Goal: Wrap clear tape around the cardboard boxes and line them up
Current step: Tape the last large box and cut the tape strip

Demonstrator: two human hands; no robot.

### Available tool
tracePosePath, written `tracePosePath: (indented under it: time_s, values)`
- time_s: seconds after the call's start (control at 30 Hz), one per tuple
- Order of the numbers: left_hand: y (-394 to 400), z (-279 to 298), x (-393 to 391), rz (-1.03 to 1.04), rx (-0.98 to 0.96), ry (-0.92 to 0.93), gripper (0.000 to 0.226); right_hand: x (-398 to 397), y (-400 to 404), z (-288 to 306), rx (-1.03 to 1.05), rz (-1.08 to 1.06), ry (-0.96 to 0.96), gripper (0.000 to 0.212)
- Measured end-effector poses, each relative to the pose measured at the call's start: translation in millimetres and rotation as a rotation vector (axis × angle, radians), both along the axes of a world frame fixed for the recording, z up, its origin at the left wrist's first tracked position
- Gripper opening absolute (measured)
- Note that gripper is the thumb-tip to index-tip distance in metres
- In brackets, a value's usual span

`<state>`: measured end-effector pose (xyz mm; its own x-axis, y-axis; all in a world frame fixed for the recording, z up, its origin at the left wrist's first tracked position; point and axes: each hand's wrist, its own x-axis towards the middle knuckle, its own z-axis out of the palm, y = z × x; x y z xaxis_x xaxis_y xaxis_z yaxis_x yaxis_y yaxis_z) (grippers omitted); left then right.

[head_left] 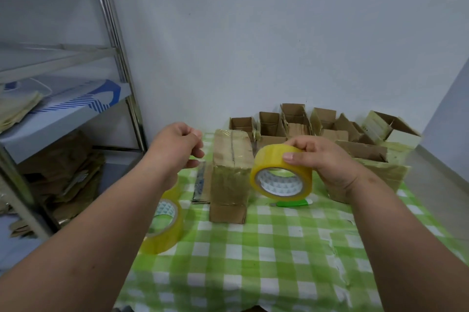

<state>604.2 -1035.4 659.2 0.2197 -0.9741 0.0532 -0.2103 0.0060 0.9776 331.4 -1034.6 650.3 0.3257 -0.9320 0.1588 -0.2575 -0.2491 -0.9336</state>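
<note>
A closed cardboard box [231,174], partly wrapped in clear tape, stands on the green checked tablecloth [266,248] at the middle. My right hand [327,162] grips a yellowish roll of clear tape [281,172] just right of the box's top. Left of the box, my left hand [177,146] hovers with its fingertips pinched together, seemingly on the tape's free end, though the strip itself is hard to make out. A second tape roll [165,225] lies on the cloth under my left forearm.
Several open cardboard boxes [299,123] stand in a row along the wall behind. Another taped box [380,172] sits under my right wrist. A green utility knife [291,203] lies beside the box. A metal shelf rack [76,113] with flattened cardboard stands at the left.
</note>
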Motion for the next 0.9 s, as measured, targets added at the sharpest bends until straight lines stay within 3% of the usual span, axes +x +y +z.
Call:
tracePosePath:
  time_s: [0.17,0.37,0.53,0.9]
  values:
    - [-10.4,-5.2,1.0,0.013,0.057,0.034,0.016,-11.5,-11.6,1.6,0.016,-0.053,0.015,0.035]
    - [-24.3,-19.4,-9.1,0.068,0.113,0.057,0.017,-11.9,-25.8,6.7,0.020,-0.161,0.188,0.013]
    - [-33.6,-27.1,-7.9,0.126,0.114,0.001,0.018,-15.5,-44.0,-4.0,0.009,-0.234,0.394,0.012]
    - [-48.7,-49.0,0.9,0.147,0.265,0.140,0.006,-3.2,-67.1,-16.7,0.091,-0.232,0.543,0.016]
